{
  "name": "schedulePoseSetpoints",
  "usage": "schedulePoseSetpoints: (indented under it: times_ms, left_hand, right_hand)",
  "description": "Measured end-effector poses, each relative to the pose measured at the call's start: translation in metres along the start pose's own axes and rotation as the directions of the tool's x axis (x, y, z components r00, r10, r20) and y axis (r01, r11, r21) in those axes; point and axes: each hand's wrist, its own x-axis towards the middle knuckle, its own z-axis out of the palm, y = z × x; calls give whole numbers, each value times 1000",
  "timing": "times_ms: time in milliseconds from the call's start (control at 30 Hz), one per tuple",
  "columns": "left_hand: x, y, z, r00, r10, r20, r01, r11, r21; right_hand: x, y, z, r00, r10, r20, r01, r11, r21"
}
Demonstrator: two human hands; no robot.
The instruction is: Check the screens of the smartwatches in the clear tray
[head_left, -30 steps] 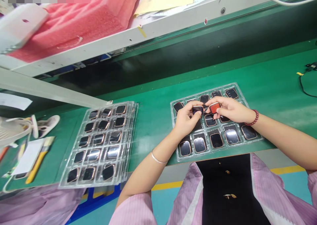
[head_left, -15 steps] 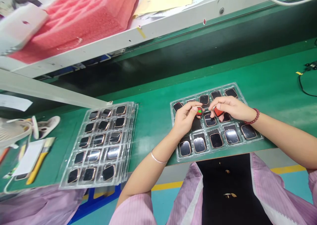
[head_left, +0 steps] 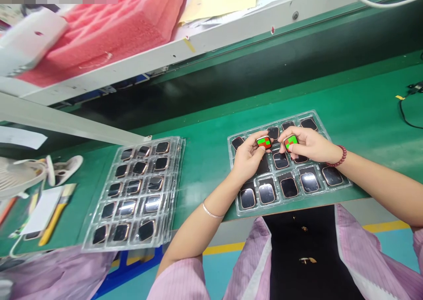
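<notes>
My left hand [head_left: 248, 156] is closed around a smartwatch case [head_left: 264, 142], its lit screen showing green and red blocks, the thumb at the screen's lower edge. In my right hand [head_left: 306, 145] is a second smartwatch case [head_left: 291, 142] with a similar green and red screen, the thumb over its lower part. Both are held above a clear plastic tray [head_left: 238, 209], which holds several dark-screened watch cases, such as a watch case [head_left: 289, 187] in the front row. My hands hide part of the tray's middle row.
To the left stands a stack of clear trays [head_left: 86, 246] with more watch cases. Farther left lie a yellow-handled brush [head_left: 53, 220], a white paper [head_left: 42, 212] and a fan [head_left: 20, 176]. Pink foam [head_left: 132, 35] rests on the shelf above. A black cable [head_left: 401, 115] lies at right.
Both watch screens now show green and red blocks; before, the right one looked mostly red. The thumbs have shifted, baring more of the screens. Both hands stay over the tray.
</notes>
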Motion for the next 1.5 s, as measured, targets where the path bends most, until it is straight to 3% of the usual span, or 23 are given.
schedulePoseSetpoints:
  times_ms: [467, 1000, 1233, 1500]
  left_hand:
    - [0, 0, 2, 1000, -15, -27, 16, 1000, 10]
    - [-1, 4, 0, 1000, 15, -27, -15, 1000, -18]
    - [-2, 10, -1, 997, -39, -69, 37, 999, -21]
    - [-1, 8, 0, 999, -2, -53, 2, 1000, 3]
  right_hand:
    - [1, 6, 0, 999, -55, -2, 54, 998, -41]
    - [0, -2, 2, 997, -77, -22, 70, 975, -210]
    - [0, -2, 0, 1000, 12, -17, -14, 995, -95]
    - [0, 0, -1, 1000, 3, -10, -3, 1000, -30]
